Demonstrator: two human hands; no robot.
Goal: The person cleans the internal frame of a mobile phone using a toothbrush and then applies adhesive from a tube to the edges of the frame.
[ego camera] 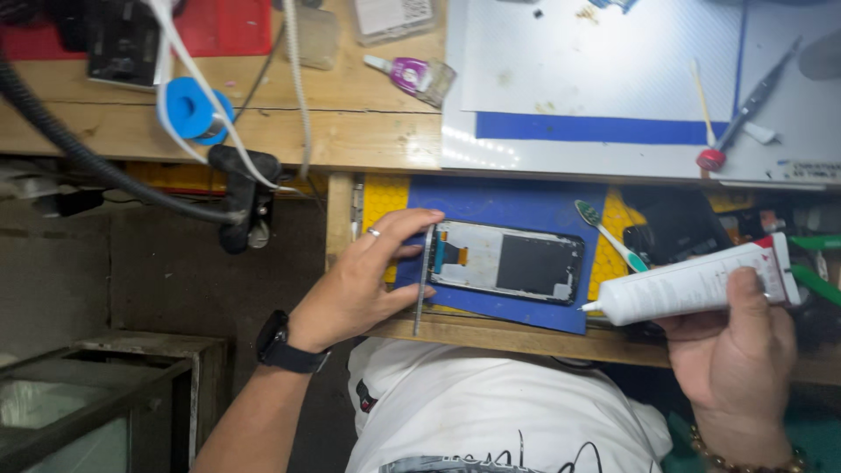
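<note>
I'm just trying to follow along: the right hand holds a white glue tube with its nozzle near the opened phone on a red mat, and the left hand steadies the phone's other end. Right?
Nearly. The head view shows the mat is blue, not red. The rest holds: the right hand grips the white tube, its nozzle near the opened phone, and the left hand steadies the phone's other end.

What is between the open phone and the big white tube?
In the head view, a green-and-white toothbrush lies between the opened phone and the white glue tube, over the blue mat edge.
</note>
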